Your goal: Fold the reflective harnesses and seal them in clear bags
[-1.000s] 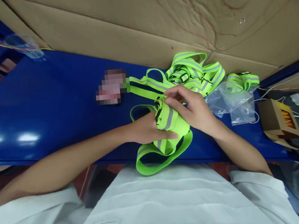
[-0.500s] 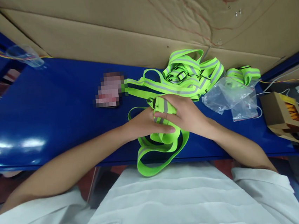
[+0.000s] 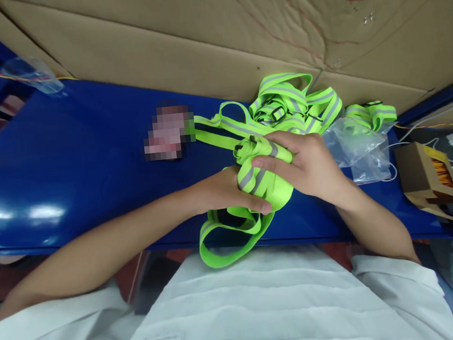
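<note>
A neon-green reflective strap (image 3: pixel 265 179) with grey stripes is bunched in folds between my two hands. My left hand (image 3: pixel 228 190) grips it from the left, thumb across its lower front; the other fingers are hidden behind the folds. My right hand (image 3: pixel 308 162) holds the upper right of the bundle, with its thumb lying over the top. A loose loop of the strap hangs below, over the table's front edge. Just behind my hands lies a heap of similar green straps (image 3: pixel 284 103) with black buckles, one strap trailing left.
A blurred-out pinkish item (image 3: pixel 169 133) lies on the blue table (image 3: pixel 100 150). Clear plastic bags (image 3: pixel 364 151) with another green strap bundle (image 3: pixel 371 115) sit at the right, beside an open cardboard box (image 3: pixel 427 174). A clear plastic cup (image 3: pixel 35 76) lies at the far left. Cardboard (image 3: pixel 158 43) lines the back.
My right hand has shifted right and turned, and the folded bundle between my hands shows larger and more upright. The hanging loop has moved slightly left.
</note>
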A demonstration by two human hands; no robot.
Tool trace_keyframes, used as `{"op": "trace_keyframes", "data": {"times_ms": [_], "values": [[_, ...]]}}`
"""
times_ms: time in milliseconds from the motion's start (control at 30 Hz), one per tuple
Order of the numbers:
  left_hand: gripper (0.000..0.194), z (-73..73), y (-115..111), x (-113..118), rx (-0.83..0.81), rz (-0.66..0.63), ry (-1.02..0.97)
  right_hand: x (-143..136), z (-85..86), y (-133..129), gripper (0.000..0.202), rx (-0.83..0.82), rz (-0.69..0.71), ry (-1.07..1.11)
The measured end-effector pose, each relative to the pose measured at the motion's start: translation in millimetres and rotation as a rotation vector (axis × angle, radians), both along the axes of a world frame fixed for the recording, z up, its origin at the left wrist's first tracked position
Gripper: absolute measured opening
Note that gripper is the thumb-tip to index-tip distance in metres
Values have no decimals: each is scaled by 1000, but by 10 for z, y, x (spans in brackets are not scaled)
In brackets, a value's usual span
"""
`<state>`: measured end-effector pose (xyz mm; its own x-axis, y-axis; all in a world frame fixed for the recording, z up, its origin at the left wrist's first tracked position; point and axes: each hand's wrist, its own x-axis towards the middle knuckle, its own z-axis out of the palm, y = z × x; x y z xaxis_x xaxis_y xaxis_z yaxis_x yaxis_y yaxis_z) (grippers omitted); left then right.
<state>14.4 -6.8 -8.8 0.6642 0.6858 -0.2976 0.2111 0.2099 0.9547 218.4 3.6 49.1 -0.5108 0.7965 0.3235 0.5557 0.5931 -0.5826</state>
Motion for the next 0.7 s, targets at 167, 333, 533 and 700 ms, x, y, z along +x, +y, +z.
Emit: {"op": "trace_keyframes", "data": {"times_ms": [167, 333, 533, 700], "values": [[65, 28, 48, -33, 20, -50, -31, 21, 92, -23, 34, -80, -33, 39], [44, 125, 50, -90, 32, -157, -177, 122, 155, 69, 40, -210, -91, 177], [34, 65, 103, -107, 66, -316, -202, 246, 175, 167, 44, -474, -99, 300], [31, 1, 115, -97, 161, -334, -135, 262, 136, 265, 56, -727, -66, 353]]}}
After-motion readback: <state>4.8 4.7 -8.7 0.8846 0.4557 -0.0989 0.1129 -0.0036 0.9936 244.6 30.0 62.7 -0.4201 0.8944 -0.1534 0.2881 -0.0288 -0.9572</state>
